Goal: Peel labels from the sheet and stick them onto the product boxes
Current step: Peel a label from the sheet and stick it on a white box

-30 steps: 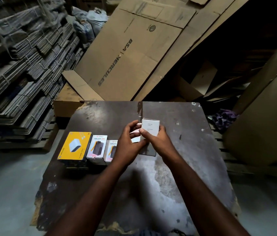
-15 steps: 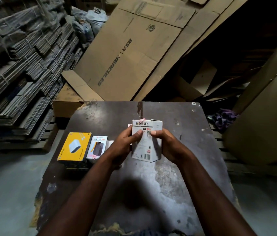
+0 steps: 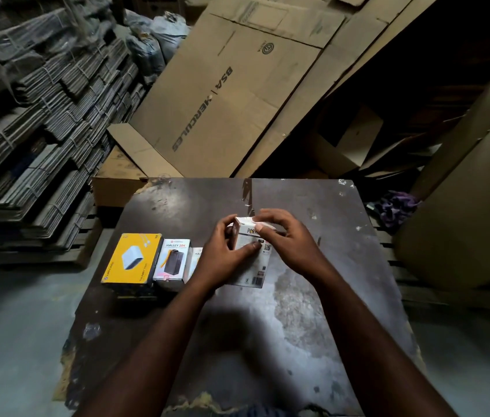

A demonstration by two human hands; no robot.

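Note:
A white product box (image 3: 251,264) with black print and a barcode is held over the middle of the dark table (image 3: 313,311). My left hand (image 3: 222,257) grips its left side, thumb across the printed face. My right hand (image 3: 288,242) curls over the box's top edge, fingertips pressing there. To the left a yellow box (image 3: 132,260) lies flat beside a white "Halley 20K" box (image 3: 173,260), and another white box (image 3: 194,261) shows partly behind my left wrist. The label sheet is not visible.
Flattened cardboard cartons (image 3: 222,94) lean behind the table. Bundled stacks of folded card (image 3: 33,124) fill the left side. A big brown carton (image 3: 472,206) stands at the right, with a purple cloth (image 3: 398,206) beside it.
The white box turned from its blank face to its printed face and sank lower. My right hand moved from the box's side up onto its top edge.

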